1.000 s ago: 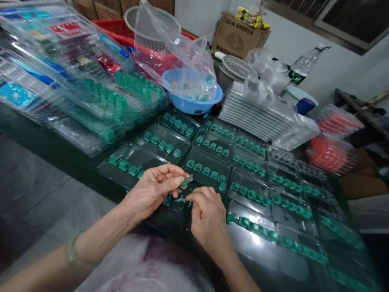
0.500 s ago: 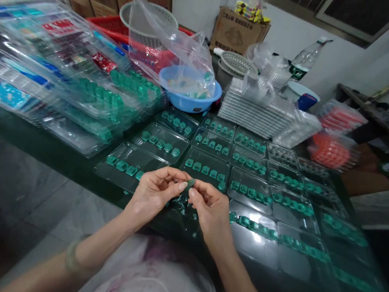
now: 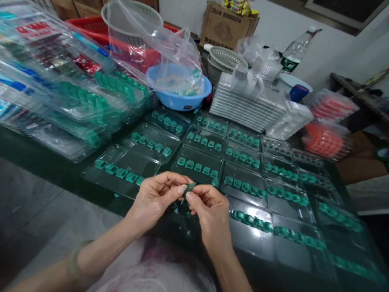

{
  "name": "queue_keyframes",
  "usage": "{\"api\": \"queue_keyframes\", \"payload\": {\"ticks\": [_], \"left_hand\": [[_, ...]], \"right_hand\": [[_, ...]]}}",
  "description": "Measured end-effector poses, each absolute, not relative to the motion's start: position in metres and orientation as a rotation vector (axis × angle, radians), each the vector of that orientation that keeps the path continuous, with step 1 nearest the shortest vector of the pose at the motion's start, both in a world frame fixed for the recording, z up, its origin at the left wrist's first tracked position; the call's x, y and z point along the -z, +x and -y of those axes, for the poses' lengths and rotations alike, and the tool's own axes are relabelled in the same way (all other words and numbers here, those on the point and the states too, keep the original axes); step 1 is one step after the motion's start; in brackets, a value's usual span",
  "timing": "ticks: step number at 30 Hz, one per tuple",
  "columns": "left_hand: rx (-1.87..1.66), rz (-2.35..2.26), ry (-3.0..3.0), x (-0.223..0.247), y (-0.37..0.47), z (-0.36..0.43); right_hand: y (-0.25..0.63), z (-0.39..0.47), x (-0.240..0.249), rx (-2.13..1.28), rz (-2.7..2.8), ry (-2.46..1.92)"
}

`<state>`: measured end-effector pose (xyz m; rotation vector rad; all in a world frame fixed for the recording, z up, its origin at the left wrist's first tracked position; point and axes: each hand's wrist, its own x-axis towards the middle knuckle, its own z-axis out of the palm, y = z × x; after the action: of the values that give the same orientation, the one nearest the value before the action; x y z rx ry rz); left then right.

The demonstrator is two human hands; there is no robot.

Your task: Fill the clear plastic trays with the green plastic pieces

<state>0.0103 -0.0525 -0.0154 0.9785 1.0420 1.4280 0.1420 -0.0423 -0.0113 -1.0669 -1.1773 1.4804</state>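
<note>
A small green translucent piece (image 3: pixel 190 186) is pinched between the fingertips of both hands, over the front edge of the table. My left hand (image 3: pixel 157 198) grips its left side with thumb and forefinger. On its other side, my right hand (image 3: pixel 209 211) closes thumb and fingers on it. Bits of clear and green scrap (image 3: pixel 179 212) lie on the table just beneath. Around the hands are clear plastic trays, each with a row of green pieces; one tray (image 3: pixel 126 160) is just left of my left hand, another (image 3: pixel 248 237) to the right of my right hand.
A light blue basin (image 3: pixel 177 99) with a clear bag in it stands at the back. Left of it are stacked clear cases (image 3: pixel 44 74) and a red basket (image 3: pixel 88 25). Stacked clear trays (image 3: pixel 247 107), a water bottle (image 3: pixel 298 49) and orange packs (image 3: pixel 327 139) are at the back right.
The whole view has shifted slightly, so the table items appear further left. Both hands keep hold of the green piece, which seems slightly turned.
</note>
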Motion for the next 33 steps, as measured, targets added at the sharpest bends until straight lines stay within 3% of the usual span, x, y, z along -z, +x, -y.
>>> {"api": "queue_keyframes", "payload": {"ticks": [18,27,33], "left_hand": [[-1.296,-0.892,0.897,0.018,0.016,0.046],[-1.261,-0.95,0.94,0.012,0.017,0.051],[-0.964,-0.802,0.598,0.012,0.015,0.047]], "right_hand": [[0.155,0.039,0.024,-1.734,1.036,-0.894],[0.158,0.042,0.022,-1.311,1.272,-1.113],[0.151,0.046,0.032,-1.097,1.257,-1.138]]}}
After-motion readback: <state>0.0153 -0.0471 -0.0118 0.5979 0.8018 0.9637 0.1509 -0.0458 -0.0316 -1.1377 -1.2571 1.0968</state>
